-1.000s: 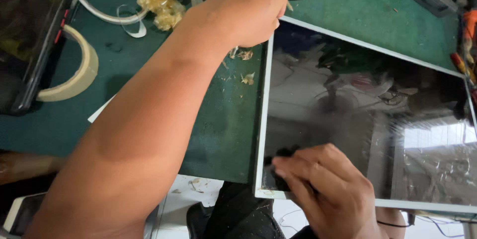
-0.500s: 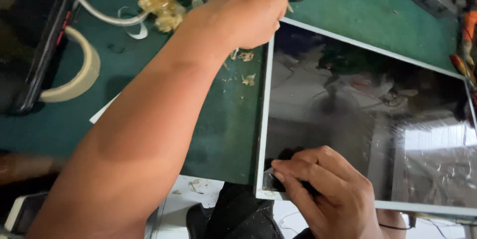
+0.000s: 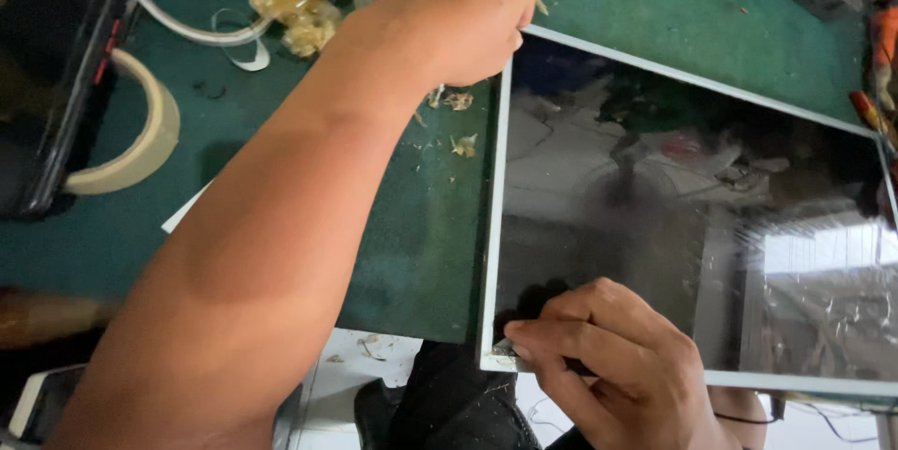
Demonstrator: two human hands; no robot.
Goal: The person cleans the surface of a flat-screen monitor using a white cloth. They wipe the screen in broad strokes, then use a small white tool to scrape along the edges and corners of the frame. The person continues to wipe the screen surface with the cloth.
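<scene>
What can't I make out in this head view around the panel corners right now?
- Left hand: fingertips curl out of sight over the screen panel far corner; its grip there is hidden.
- Right hand: fingers cover the near corner; whatever it pinches is too small.
- Panel's right end: cut off by the frame edge.
- Glass: glare hides its surface.
</scene>
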